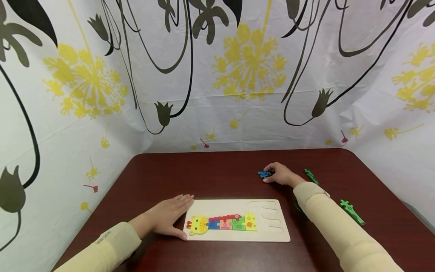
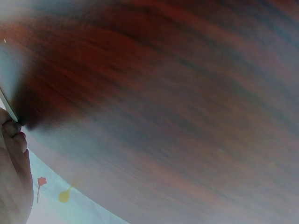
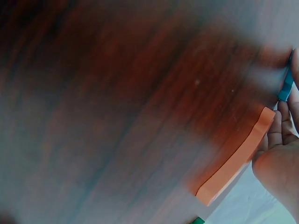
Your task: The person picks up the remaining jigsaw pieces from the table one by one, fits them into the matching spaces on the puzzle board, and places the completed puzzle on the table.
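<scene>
A pale wooden puzzle board point(image 1: 234, 237) lies on the table, with a giraffe's yellow head point(image 1: 198, 225) and joined blue, pink, green and yellow pieces fitted in it. At the board's right end, outlined recesses show bare wood. My left hand point(image 1: 171, 214) rests at the board's left edge, fingers straight and thumb by the near corner. Beyond the board, my right hand point(image 1: 279, 174) pinches a blue puzzle piece point(image 1: 264, 174) between thumb and fingers, low over the table. The right wrist view also catches this blue piece point(image 3: 286, 86) at the fingertips.
Two green pieces lie on the right: one farther back point(image 1: 310, 176), one nearer point(image 1: 351, 211) beyond my right forearm. In the right wrist view an orange piece point(image 3: 236, 156) lies near the hand. Patterned cloth point(image 1: 217, 124) hangs behind the dark red table point(image 1: 190, 175).
</scene>
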`<state>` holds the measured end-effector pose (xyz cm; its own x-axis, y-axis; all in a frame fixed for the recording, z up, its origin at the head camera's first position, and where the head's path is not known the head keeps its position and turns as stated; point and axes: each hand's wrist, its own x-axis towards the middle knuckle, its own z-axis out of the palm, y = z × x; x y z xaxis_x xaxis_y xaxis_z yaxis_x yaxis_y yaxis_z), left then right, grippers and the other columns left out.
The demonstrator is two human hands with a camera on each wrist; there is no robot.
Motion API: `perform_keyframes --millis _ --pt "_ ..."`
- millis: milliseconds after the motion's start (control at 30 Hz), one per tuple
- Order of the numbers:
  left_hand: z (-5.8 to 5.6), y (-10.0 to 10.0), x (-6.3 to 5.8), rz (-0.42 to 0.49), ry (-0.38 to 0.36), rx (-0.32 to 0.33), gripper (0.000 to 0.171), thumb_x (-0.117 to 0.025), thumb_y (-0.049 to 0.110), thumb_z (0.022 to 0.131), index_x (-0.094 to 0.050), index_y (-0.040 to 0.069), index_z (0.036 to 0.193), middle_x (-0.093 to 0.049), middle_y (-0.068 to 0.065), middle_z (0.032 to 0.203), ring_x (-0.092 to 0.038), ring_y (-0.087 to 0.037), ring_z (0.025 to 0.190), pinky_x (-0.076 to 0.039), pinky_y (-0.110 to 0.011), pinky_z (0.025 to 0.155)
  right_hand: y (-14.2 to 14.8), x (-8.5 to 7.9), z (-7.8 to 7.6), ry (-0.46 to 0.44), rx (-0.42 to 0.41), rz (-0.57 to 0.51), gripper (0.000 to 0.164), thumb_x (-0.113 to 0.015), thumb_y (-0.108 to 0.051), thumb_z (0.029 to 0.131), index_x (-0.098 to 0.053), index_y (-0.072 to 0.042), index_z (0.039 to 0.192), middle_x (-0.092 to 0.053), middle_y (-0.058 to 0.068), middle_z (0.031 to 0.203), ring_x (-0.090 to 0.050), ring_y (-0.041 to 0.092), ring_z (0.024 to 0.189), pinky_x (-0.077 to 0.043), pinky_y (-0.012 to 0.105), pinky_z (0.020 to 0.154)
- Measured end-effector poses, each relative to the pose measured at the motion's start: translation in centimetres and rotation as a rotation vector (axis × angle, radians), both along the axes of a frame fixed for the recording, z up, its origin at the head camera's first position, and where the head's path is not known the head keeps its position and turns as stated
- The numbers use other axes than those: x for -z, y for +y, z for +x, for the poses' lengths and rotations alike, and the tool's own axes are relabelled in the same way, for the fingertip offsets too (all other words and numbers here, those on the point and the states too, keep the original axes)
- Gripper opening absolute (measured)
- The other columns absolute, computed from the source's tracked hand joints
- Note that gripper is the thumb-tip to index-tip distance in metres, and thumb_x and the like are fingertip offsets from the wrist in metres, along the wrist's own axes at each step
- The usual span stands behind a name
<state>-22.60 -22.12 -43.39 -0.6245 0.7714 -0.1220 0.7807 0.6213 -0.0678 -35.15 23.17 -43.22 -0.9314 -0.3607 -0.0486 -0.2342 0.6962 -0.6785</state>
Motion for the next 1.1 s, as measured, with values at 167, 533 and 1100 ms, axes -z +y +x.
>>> perform_keyframes --millis 167,533,1100 --pt "-0.05 -0.03 0.21 -0.009 0.013 -0.003 0.113 -0.034 0.086 0.079 -0.022 0.003 0.154 -0.020 -0.012 0.159 -0.019 -0.026 0.145 -0.020 -0.039 0.116 -0.23 -0.10 0.19 0.004 0.016 0.011 0.038 -0.072 -0.012 0.089 -0.059 0.007 0.120 -0.052 0.025 0.124 -0.047 0.041 0.116 -0.042 0.054 0.096" --pt "-0.07 0.05 0.22 -0.013 -0.001 -0.016 0.113 -0.034 0.086 0.079 -0.021 0.004 0.155 -0.020 -0.011 0.160 -0.017 -0.024 0.146 -0.019 -0.039 0.116 -0.41 -0.18 0.40 0.010 0.032 0.007 0.036 -0.072 -0.010 0.089 -0.060 0.007 0.119 -0.053 0.025 0.124 -0.047 0.042 0.117 -0.043 0.054 0.095" --pt "-0.07 0.12 0.09 -0.024 0.011 -0.014 0.113 -0.033 0.087 0.078 -0.021 0.004 0.154 -0.020 -0.011 0.159 -0.018 -0.025 0.146 -0.019 -0.039 0.116 -0.03 -0.33 -0.15 -0.034 0.070 -0.044 0.031 -0.071 -0.014 0.090 -0.060 -0.002 0.117 -0.057 0.016 0.107 -0.043 0.023 0.060 -0.041 0.035 0.046"
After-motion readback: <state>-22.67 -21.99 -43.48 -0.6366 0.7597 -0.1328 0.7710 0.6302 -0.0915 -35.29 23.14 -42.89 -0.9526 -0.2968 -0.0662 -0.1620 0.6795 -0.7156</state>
